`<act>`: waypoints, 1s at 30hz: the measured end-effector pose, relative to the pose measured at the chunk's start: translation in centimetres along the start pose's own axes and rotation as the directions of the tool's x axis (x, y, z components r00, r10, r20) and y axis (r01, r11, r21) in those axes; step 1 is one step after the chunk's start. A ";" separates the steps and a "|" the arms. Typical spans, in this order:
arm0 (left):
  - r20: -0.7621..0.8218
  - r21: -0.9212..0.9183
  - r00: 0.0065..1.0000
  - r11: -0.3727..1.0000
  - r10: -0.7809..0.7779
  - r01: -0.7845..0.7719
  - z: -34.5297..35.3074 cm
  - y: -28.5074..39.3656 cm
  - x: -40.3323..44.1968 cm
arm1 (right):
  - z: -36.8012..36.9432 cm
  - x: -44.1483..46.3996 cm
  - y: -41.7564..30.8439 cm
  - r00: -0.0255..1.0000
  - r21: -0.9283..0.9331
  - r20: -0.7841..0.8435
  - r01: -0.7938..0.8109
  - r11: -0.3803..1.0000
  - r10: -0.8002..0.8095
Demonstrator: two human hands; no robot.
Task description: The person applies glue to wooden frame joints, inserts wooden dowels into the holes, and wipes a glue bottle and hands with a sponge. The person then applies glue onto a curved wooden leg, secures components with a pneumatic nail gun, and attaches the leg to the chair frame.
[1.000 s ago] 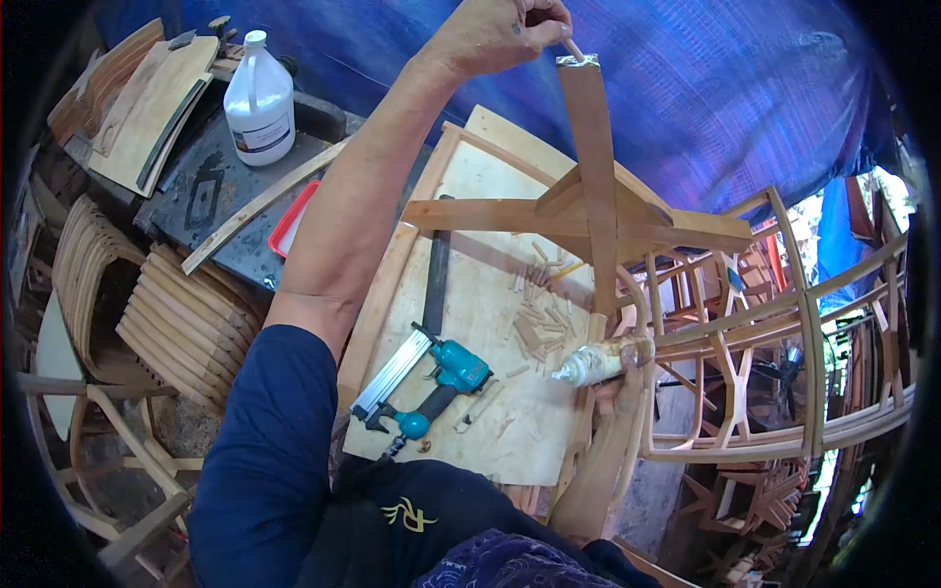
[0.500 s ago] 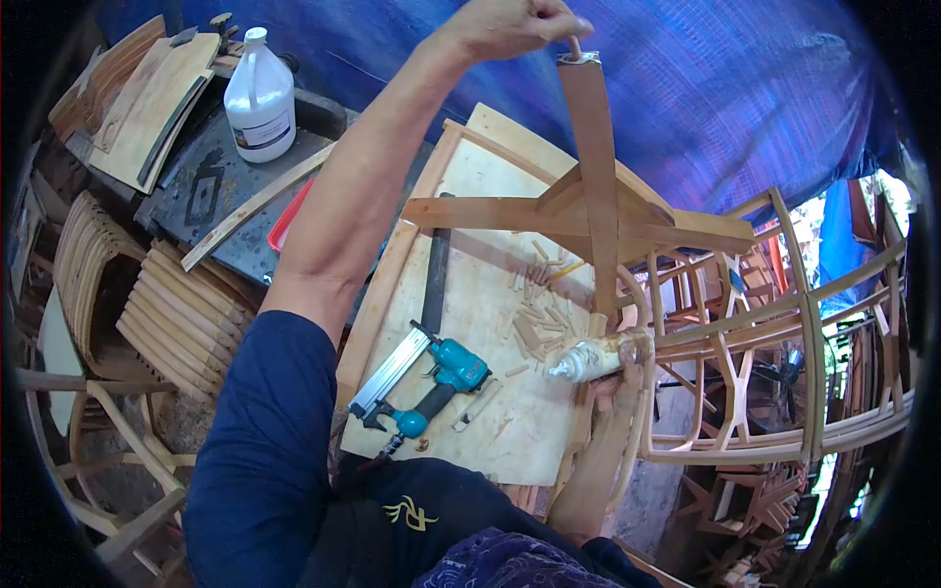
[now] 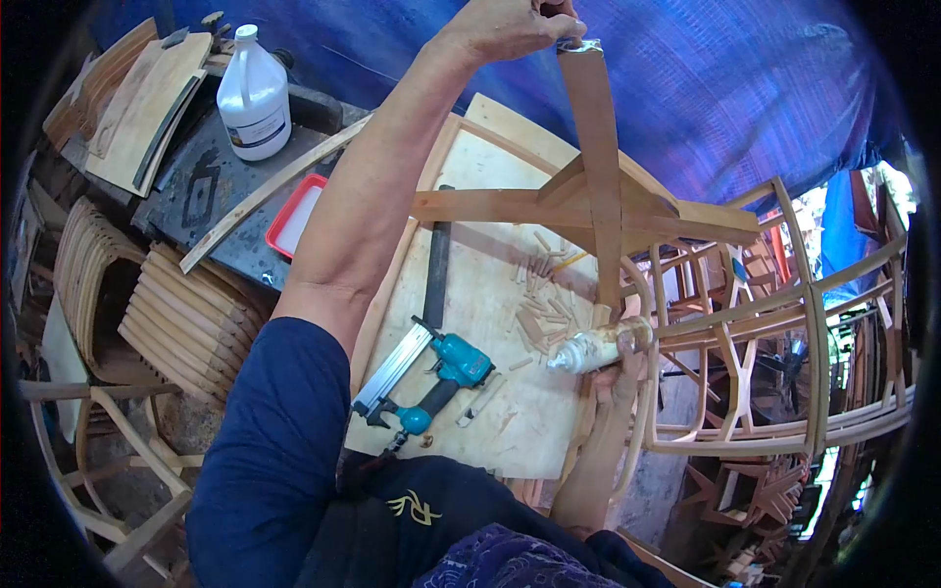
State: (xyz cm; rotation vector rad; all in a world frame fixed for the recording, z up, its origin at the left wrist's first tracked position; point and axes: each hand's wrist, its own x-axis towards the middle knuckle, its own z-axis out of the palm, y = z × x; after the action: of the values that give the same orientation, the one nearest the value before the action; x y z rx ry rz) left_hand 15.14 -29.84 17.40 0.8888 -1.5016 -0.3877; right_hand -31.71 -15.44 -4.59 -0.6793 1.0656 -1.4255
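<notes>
My left hand (image 3: 520,24) is closed at the top end of a crossed wooden frame (image 3: 593,147), right over white glue smeared on that end. The wooden dowel in its fingers is hidden by them now. In my right hand (image 3: 616,377) is a glue bottle (image 3: 593,350), lying sideways with its nozzle to the left, close to the frame's lower end. The frame rises above a pale board (image 3: 490,392). Loose wooden dowels (image 3: 541,318) are scattered on the board beside the bottle.
A teal nail gun (image 3: 456,361) and a dark bar (image 3: 439,265) lie on the board. A white jug (image 3: 254,98) and a red tray (image 3: 284,220) stand on the dark bench. Stacked curved wood (image 3: 186,314) is at left, chair frames (image 3: 735,333) at right.
My left hand has moved down against the frame's end, and the dowel that showed beneath its fingers is out of sight. My right hand still holds the bottle in nearly the same place.
</notes>
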 end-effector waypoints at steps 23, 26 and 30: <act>-0.164 0.223 0.984 0.974 0.073 -0.035 8.4 5.2 -15.0 | -6.5 4.4 -2.2 0.992 0.083 -0.062 0.119 0.989 -0.114; 0.266 -0.048 0.942 0.973 -0.205 0.225 17.2 3.9 -21.2 | -3.9 4.1 -3.0 0.989 0.167 -0.121 0.106 0.980 -0.086; 0.489 -0.126 0.843 0.938 -0.225 0.323 24.9 2.9 -25.4 | -3.5 4.7 -3.0 0.997 0.197 -0.078 0.007 0.980 0.009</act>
State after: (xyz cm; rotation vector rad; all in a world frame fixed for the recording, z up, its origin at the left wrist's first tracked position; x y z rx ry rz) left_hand -11.63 -16.28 -1.98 0.8860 -1.7337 -1.0150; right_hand -36.90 -19.48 -4.22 -0.4832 0.9691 -1.5440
